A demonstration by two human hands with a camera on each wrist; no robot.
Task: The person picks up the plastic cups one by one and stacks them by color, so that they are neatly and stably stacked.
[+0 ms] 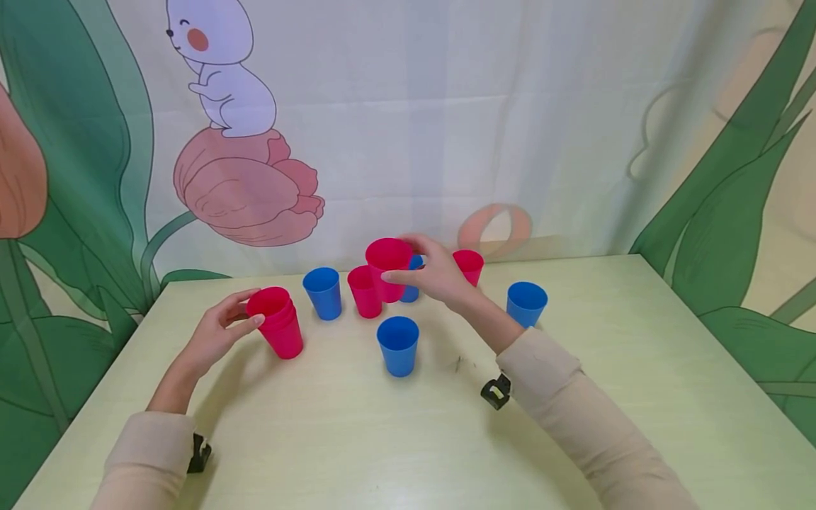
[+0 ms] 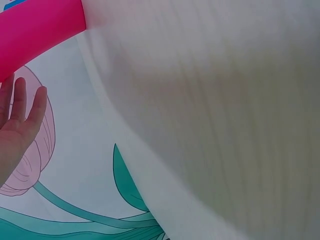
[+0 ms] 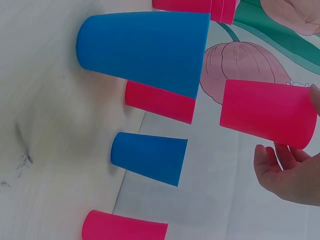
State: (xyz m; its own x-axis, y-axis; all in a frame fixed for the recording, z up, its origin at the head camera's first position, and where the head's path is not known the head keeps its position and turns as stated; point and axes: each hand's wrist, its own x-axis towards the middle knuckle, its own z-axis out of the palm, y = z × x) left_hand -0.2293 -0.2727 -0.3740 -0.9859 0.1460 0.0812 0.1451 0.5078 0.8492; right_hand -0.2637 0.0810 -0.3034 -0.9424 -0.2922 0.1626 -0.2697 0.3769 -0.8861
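On the left, my left hand [image 1: 213,336] holds a stack of nested red cups [image 1: 283,333] near its rim, thumb on the near side and fingers behind. The left wrist view shows these fingers [image 2: 35,110] against the pink-red cup wall [image 2: 40,35]. My right hand [image 1: 436,273] grips a single red cup [image 1: 385,273] by its upper part, raised above the table with its mouth up. In the right wrist view that lifted red cup [image 3: 267,112] is apart from the cups around it. Directly behind it stand a red cup [image 1: 363,294] and a partly hidden blue cup [image 1: 411,290].
Blue cups stand upright at the back left [image 1: 324,296], the middle [image 1: 398,350] and the right [image 1: 525,304]. Another red cup [image 1: 470,263] is near the back edge, partly behind the right hand. A printed curtain [image 1: 510,142] hangs behind the pale table [image 1: 382,446].
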